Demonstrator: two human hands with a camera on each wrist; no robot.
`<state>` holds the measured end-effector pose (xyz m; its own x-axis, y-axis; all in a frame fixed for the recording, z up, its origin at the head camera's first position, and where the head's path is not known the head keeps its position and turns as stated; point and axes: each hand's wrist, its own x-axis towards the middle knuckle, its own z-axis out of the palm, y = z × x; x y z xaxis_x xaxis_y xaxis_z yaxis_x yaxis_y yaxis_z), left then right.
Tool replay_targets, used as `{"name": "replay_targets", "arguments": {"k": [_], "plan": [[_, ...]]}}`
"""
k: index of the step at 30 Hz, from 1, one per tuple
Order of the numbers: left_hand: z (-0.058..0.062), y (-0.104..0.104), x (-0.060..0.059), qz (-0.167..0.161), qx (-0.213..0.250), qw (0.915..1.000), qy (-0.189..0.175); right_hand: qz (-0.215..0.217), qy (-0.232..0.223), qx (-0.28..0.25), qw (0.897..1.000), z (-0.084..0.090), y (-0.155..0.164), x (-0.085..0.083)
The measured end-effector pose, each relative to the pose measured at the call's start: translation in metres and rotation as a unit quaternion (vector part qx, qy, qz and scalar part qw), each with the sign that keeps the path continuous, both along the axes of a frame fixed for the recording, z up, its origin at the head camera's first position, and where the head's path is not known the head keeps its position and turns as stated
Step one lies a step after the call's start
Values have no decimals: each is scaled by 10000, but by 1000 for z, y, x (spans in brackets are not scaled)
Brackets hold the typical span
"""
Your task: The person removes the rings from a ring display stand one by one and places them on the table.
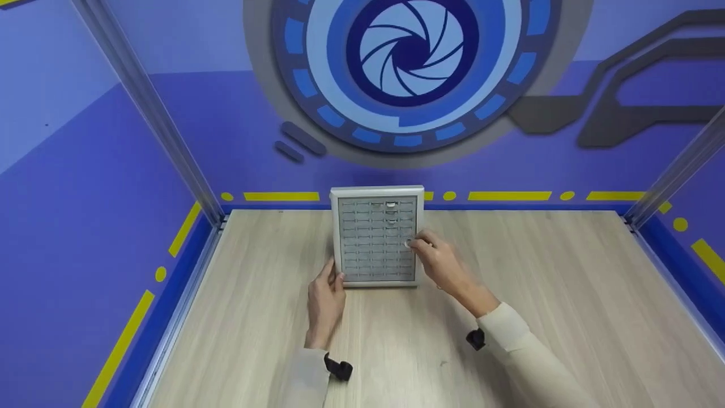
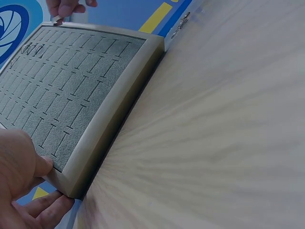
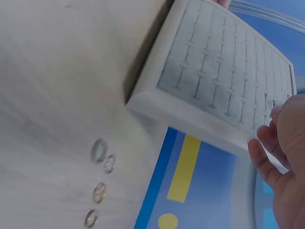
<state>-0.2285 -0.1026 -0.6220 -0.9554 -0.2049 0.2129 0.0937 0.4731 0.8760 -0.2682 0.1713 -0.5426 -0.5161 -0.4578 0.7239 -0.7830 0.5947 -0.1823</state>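
A ring display tray, grey with rows of slots in a pale frame, stands propped up on the table. My left hand grips its lower left corner, thumb on the front of the frame and fingers round the side in the left wrist view. At the tray's right side, my right hand pinches a small silvery ring between thumb and fingertips, level with the middle rows. A few rings sit in slots in the upper right part of the tray. In the right wrist view, the right fingertips partly hide the pinched ring.
Several loose rings lie on the wooden table to the right of the tray. Close behind the tray rises a blue and purple patterned wall, with metal posts at the corners.
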Motion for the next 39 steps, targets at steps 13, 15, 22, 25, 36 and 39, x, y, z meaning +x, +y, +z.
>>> {"name": "replay_targets", "arguments": {"k": [13, 15, 22, 25, 36, 39], "plan": [[1, 0, 1, 53, 22, 9999, -93, -215, -317, 415, 9984, -22, 37, 12], [1, 0, 1, 54, 20, 9999, -112, -326, -357, 460, 9978, -25, 42, 13], [1, 0, 1, 66, 4, 9999, -110, -688, -471, 585, 9948, -38, 59, 19], [0, 0, 1, 78, -28, 9999, -82, -782, -473, 660, 9936, -43, 65, 23], [0, -1, 2, 84, -52, 9999, -33, -1042, -913, 855, 9867, -56, 81, 33], [1, -1, 1, 120, -57, 9999, -72, -1075, -955, 980, 9847, -60, 84, 33]]}}
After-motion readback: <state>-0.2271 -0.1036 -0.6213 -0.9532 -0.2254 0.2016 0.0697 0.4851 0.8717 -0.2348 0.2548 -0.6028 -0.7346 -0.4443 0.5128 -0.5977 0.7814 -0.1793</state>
